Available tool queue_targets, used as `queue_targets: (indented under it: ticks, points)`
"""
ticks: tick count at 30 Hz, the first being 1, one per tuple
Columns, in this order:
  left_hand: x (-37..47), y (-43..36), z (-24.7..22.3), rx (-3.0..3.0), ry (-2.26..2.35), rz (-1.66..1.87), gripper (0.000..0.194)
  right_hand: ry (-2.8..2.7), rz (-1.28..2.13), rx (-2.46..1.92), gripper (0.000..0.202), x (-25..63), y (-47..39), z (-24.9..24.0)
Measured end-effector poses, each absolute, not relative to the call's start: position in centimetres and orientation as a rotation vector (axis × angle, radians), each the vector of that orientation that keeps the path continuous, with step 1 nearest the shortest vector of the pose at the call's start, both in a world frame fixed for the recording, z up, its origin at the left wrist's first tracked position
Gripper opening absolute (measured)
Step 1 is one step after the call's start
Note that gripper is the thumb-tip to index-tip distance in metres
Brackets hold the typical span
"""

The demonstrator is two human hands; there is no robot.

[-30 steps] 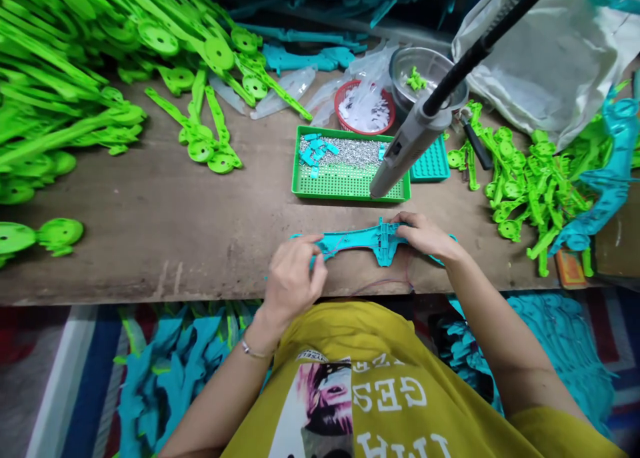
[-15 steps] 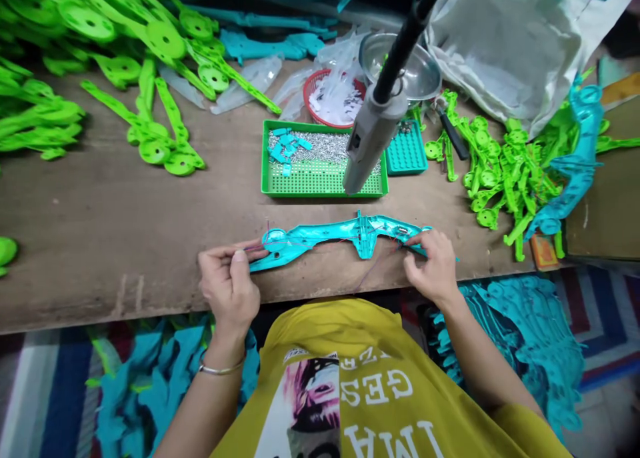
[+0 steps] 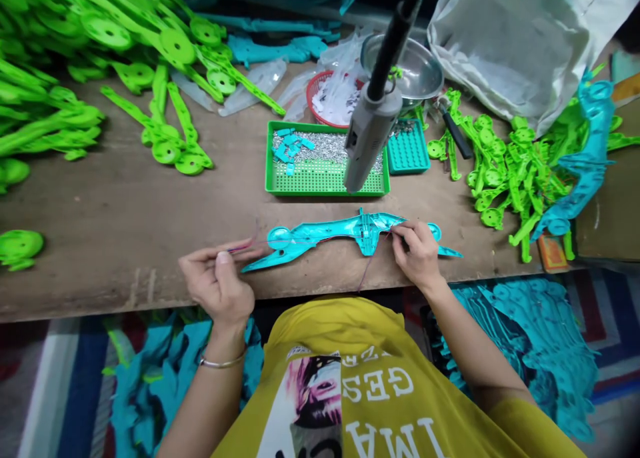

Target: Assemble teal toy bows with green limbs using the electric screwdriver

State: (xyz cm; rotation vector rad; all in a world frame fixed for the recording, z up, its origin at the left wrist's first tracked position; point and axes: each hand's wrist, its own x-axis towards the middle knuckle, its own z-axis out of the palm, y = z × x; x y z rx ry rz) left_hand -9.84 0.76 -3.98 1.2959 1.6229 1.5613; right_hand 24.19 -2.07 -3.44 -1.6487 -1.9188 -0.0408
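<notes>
A long turquoise plastic toy-bow half (image 3: pixel 325 232) lies hollow side up near the table's front edge. My left hand (image 3: pixel 220 281) is closed just off its left end, pinching thin red and dark wires (image 3: pixel 241 247). One thin wire runs from there along the part toward the right. My right hand (image 3: pixel 416 253) is over the part, right of its middle, with thumb and fingers pinched at the wire by the inner edge. Another bit of wire hangs over the part's lower edge. The fingertips of the right hand partly hide what they grip.
Behind the part stand a green tray (image 3: pixel 327 193) of screws and small turquoise pieces, a teal tray (image 3: pixel 409 165), a red basket (image 3: pixel 316 105) and a metal bowl (image 3: pixel 425 71). An electric screwdriver (image 3: pixel 370 135) hangs above. Green parts (image 3: pixel 173 155) lie left and right.
My left hand has moved left, off the part's end, with the wires. My right hand has shifted left along the part toward its middle, uncovering its right end.
</notes>
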Motion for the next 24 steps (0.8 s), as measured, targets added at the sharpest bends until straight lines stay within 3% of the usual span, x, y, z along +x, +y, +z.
queue_targets:
  ticks: [4, 9, 17, 20, 24]
  points:
    - [-11.0, 1.3, -4.0, 1.062, 1.641, 1.804, 0.026, -1.978, -0.102, -1.669, 0.023, 24.0, -1.9, -3.9]
    - [-11.0, 0.4, -4.3, 0.866, 1.564, 1.647, 0.035, -2.091, -0.158, -1.611, 0.032, 25.4, -2.6, -4.3]
    - [-9.5, -0.1, -3.8, 0.952, 1.488, 1.512, 0.03, -1.736, -0.399, -1.377, 0.019, 25.3, -2.0, -0.5]
    - [-9.4, -0.1, -2.6, 1.156, 1.489, 1.609, 0.023, -2.074, -0.113, -1.217, 0.027, 19.3, 0.0, 2.0]
    - [-9.7, -0.2, -1.5, 1.392, 1.401, 1.651, 0.014, -2.256, 0.545, -1.116, 0.031, 11.3, 3.2, 2.2]
